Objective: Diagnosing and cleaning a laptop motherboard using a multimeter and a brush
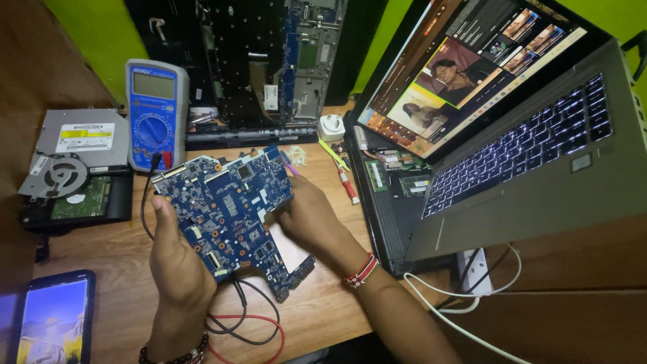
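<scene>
Left hand grips the blue circuit board by its near edge, held tilted above the bench. Right hand pinches the far-side edge. Board looks light, stiff, fragile: edges only. Multimeter lies beyond.

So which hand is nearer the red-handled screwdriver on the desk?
The right hand. It grips the blue circuit board's right edge, just left of the red-handled screwdriver. The left hand holds the board's far-left edge, with the board between.
</scene>
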